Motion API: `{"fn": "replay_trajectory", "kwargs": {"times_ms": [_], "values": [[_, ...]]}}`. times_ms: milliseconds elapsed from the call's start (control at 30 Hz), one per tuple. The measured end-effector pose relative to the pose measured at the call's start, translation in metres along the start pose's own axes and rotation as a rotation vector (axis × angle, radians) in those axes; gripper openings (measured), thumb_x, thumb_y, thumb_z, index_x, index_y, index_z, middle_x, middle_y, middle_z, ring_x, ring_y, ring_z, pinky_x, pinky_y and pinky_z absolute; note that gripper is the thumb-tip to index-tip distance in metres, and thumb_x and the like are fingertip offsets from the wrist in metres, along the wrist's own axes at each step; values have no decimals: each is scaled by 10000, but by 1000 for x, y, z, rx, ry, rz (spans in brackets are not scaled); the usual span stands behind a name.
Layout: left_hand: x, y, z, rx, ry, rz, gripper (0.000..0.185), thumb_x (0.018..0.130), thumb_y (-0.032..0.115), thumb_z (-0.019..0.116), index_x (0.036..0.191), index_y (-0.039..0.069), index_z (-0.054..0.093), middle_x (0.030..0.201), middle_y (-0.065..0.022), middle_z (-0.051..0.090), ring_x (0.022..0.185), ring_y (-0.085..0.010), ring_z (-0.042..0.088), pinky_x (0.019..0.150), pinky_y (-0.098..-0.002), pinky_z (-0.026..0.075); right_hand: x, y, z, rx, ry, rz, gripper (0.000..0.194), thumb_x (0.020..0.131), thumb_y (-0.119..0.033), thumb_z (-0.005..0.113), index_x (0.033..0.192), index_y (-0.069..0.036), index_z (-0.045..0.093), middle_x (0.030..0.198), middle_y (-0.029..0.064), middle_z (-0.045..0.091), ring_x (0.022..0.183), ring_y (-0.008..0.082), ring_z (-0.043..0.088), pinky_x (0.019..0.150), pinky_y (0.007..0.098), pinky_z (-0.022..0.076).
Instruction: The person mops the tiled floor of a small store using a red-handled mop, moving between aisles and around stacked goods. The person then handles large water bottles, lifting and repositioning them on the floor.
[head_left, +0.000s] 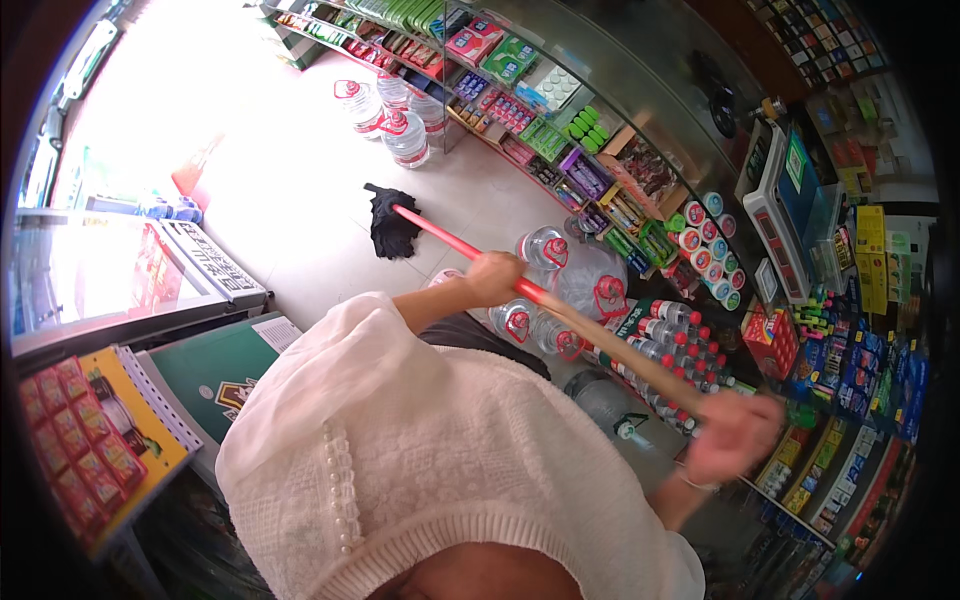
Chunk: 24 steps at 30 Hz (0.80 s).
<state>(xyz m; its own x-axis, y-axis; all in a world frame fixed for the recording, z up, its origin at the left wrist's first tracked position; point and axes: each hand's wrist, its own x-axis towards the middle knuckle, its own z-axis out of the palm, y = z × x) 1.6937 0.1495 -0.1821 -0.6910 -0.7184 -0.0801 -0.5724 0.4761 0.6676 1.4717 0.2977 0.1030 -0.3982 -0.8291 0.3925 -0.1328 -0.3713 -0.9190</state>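
Observation:
A mop with a black cloth head (394, 225) rests on the pale tiled floor. Its long handle (622, 341) slants down from the right, bare wood in its upper part and red nearer the head. My left hand (495, 280) is wrapped around the red part, about midway along. At the upper end, my right hand (733, 436), slightly blurred, closes around the wood; a pale band circles that wrist. Large water jugs with red handles (545, 249) stand close beside the handle, below my left hand.
More large water jugs (405, 139) stand on the floor ahead. A glass display counter (540, 142) with packaged goods runs along the right. Packs of red-capped bottles (675, 337) and a big clear bottle (611, 397) sit near my right arm. A glass-topped freezer (90, 277) is at left.

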Motion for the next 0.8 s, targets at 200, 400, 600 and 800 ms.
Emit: {"fn": "replay_trajectory", "kwargs": {"times_ms": [200,400,600,800], "values": [[5,91,-87,-220,-41,403,180,624,179,661,713,48,575,720,-122,586,727,-325,599,642,-430,484,26,-124,-11,-336,469,-507,314,933,-337,366,748,-92,430,562,-9,327,483,112,323,555,281,328],[9,103,-125,-341,35,558,162,644,203,658,702,62,605,698,-123,611,678,-322,616,604,-423,491,40,-173,34,149,-240,-512,376,940,-402,419,722,-95,432,553,-45,425,419,83,383,412,241,353],[32,70,-130,-327,47,549,164,587,156,670,699,65,591,724,-128,595,725,-328,604,655,-421,489,39,-141,74,191,-240,-520,326,923,-399,445,770,-112,430,502,-69,406,399,66,363,363,215,320],[85,-31,-46,-177,184,341,209,561,135,707,716,52,595,743,-144,589,806,-334,592,682,-424,485,0,-2,59,202,181,0,199,899,-225,438,869,-48,523,598,29,432,510,167,461,498,324,435]]}}
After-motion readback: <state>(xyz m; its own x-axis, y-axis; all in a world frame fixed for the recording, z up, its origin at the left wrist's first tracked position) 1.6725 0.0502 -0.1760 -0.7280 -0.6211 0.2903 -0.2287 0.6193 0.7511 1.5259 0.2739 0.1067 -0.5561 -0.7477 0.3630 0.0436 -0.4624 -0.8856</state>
